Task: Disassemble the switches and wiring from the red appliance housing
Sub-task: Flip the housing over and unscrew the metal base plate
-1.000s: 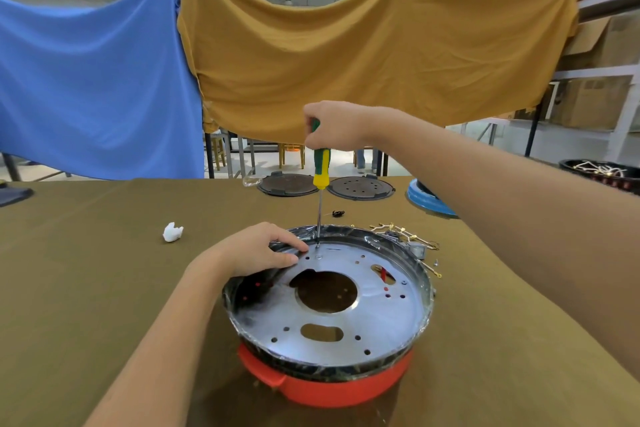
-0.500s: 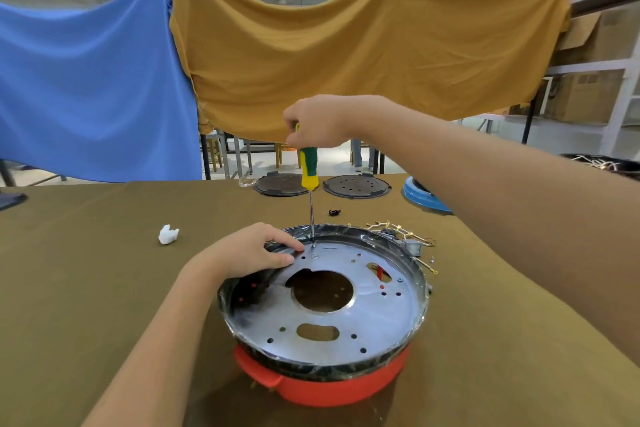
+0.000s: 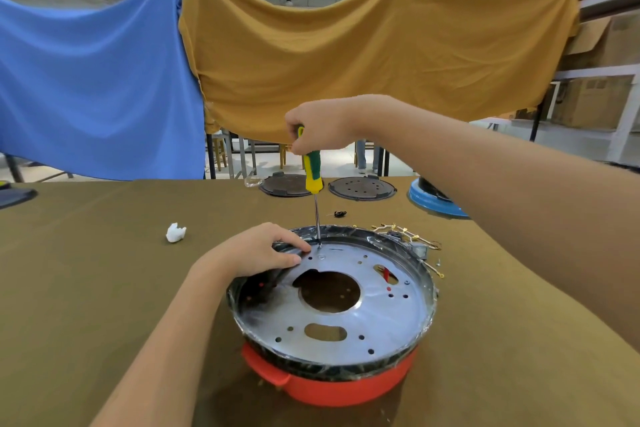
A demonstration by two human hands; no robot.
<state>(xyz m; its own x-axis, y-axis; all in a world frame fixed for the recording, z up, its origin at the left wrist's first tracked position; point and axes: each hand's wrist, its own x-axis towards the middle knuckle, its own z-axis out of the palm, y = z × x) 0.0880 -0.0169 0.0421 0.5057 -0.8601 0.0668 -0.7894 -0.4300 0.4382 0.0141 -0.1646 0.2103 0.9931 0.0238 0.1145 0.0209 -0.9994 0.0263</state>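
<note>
the red housing sits upside down on the brown-covered table, near the front edge and just right of centre, with a round metal plate inside its black rim. the screwdriver stands nearly upright with its tip on the far side of the plate, at what looks like a small screw; the screw head itself is too small to make out.

the right hand has its fingers curled round the top of the green and yellow handle. the left hand lies on the rim and plate just left of the tip, fingers bent and pressing down, holding nothing.

the main risk, as i judge it, is the tip slipping out of the screw. the grip is high on a long shaft, so a small tilt could skate the tip across the shiny plate, and the left fingertips are right beside it. the housing rests on a rounded base, so uneven pressure could rock it and throw the tip off. a loosened screw might also drop through one of the plate's holes.

beyond the housing lie brass wiring parts, a small black piece, a white lump, two dark round plates and a blue housing.
</note>
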